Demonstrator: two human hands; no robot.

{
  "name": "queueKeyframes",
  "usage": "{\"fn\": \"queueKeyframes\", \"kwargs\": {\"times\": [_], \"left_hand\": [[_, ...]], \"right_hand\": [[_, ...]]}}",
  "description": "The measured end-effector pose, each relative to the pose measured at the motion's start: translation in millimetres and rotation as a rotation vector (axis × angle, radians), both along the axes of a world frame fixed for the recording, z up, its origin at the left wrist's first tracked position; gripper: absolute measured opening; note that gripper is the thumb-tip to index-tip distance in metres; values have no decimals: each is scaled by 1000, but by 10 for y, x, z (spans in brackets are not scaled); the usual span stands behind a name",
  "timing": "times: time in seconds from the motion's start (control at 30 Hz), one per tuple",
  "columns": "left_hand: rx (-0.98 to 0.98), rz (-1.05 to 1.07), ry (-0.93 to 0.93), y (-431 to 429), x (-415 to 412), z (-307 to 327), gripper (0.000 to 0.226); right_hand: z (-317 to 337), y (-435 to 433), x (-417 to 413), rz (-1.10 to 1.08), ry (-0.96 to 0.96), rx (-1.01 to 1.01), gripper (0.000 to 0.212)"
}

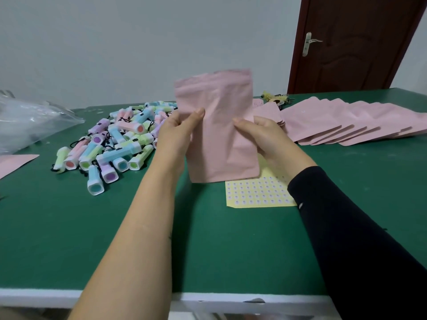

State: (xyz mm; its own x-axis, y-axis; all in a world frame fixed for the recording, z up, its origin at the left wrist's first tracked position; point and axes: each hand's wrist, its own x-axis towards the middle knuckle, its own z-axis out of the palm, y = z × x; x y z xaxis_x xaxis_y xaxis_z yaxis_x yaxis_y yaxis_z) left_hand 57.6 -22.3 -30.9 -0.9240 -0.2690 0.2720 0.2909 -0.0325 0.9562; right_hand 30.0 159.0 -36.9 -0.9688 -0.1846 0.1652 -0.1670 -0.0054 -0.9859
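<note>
A pink zip pouch (219,135) stands upright above the green table (208,245), held between both hands. My left hand (178,132) grips its left edge with the thumb on the front. My right hand (263,137) grips its right edge, thumb pressed on the front. The pouch's mouth points up and its bottom edge hangs just above a yellow sticker sheet (258,192). A heap of pastel mini flashlights (115,144) lies to the left of my left hand.
A fanned row of flat pink pouches (346,123) lies at the right. A clear plastic bag (30,121) sits far left, with another pink pouch (13,163) at the left edge. A brown door (351,45) stands behind the table's right end.
</note>
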Motion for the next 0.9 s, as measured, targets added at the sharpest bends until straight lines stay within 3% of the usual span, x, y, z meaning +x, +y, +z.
{"fn": "queueKeyframes", "kwargs": {"times": [0.1,0.23,0.3,0.4,0.63,0.73,0.8,0.87,0.9], "left_hand": [[-4,-5,6,45,12,-13,12],[40,-60,-32,37,39,7,7],[45,-107,-106,10,44,22,24],[-6,-178,-208,9,53,21,35],[42,-145,-214,34,39,-10,19],[11,1,-155,85,32,-32,20],[-120,205,-42,142,31,-35,32],[-292,294,120,187,51,-16,40],[-352,240,168,216,65,-8,42]], "right_hand": [[0,-46,7,98,-39,-51,24],[-5,-81,20,122,-64,-94,26],[-3,-63,5,84,-80,-124,34],[-18,-37,-21,65,-98,-143,25],[-18,-50,-15,77,-113,-104,25],[-10,-73,2,46,-110,-101,13],[18,-104,5,-101,-85,-117,7],[67,-141,15,-215,-61,-160,18],[94,-157,26,-200,-57,-224,24]]}}
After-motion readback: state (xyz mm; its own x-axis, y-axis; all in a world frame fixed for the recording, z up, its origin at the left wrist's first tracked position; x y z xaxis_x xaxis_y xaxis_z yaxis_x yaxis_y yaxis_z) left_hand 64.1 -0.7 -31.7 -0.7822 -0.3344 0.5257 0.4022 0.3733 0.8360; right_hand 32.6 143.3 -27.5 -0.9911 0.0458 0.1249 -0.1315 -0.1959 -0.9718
